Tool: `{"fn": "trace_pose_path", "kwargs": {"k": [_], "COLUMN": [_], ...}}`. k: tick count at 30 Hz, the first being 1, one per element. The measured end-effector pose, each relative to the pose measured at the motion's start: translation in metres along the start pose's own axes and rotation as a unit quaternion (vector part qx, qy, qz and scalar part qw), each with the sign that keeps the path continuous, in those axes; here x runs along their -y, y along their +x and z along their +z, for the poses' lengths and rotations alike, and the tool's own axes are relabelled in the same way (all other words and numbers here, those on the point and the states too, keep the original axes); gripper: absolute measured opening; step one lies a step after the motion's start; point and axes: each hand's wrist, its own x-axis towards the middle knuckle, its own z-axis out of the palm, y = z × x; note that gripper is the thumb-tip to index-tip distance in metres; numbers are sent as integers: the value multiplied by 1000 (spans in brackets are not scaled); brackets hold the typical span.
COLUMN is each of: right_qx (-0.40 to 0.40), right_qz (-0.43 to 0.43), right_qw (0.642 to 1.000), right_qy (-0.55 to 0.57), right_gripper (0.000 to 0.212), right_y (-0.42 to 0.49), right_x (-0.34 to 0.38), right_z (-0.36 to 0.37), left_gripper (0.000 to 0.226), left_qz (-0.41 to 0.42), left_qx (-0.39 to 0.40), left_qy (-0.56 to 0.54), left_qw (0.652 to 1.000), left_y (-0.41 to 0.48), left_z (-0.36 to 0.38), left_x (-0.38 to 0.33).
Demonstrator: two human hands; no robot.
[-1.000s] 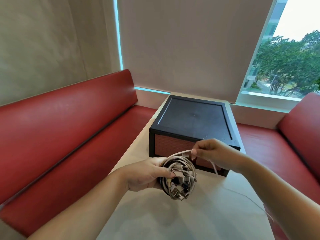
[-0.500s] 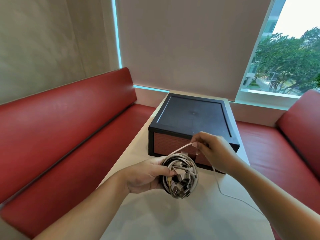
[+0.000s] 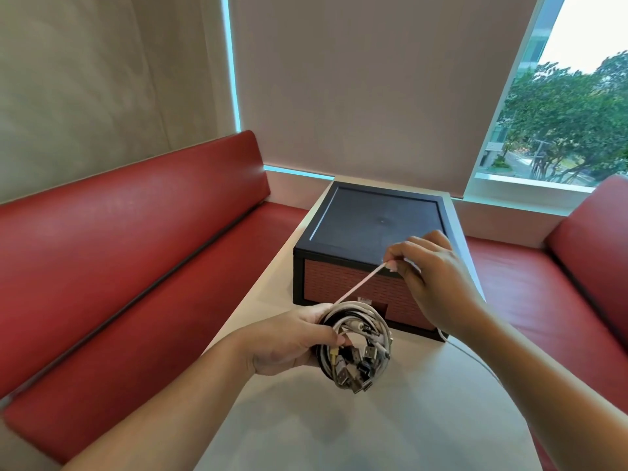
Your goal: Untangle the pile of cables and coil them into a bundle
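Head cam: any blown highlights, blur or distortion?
Head view: sky in the window blown out, trees smeared; wide-angle bows the red bench; cable bundle in the left hand and white cable pinched by the right hand are sharp; soft shadow on the table.

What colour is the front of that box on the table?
Reddish-brown with a fine ribbed pattern, framed in black; the head view shows the box best.

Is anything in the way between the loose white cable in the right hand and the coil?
Nothing visible does. The right hand pinches the cable, which runs straight down to the coil gripped by the left hand. The box sits behind them.
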Motion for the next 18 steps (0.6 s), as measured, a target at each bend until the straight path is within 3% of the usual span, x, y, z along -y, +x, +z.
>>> {"fn": "trace_pose_path", "kwargs": {"k": [3, 7, 11, 14, 18], "right_qx": [24, 61, 22, 85, 156], "right_qz": [88, 218, 143, 62, 17], "right_qw": [989, 931, 969, 989, 986], "right_qy": [117, 286, 199, 102, 61], "right_gripper": [22, 22, 23, 14, 9], "right_y": [-9, -19, -7, -4, -17], "right_x": [-2, 2, 20, 36, 41], "right_z": [9, 12, -12, -26, -19], "left_gripper": [52, 40, 35, 35, 34], "left_qz": [22, 31, 2, -6, -14], "left_qx": [-6, -39, -80, -106, -131], "left_qy": [-45, -18, 46, 3, -35], "left_qw": [999, 999, 996, 994, 991], "left_y": [-2, -2, 4, 7, 11], "left_z": [0, 0, -1, -2, -2], "left_x": [-1, -5, -1, 0, 2]}}
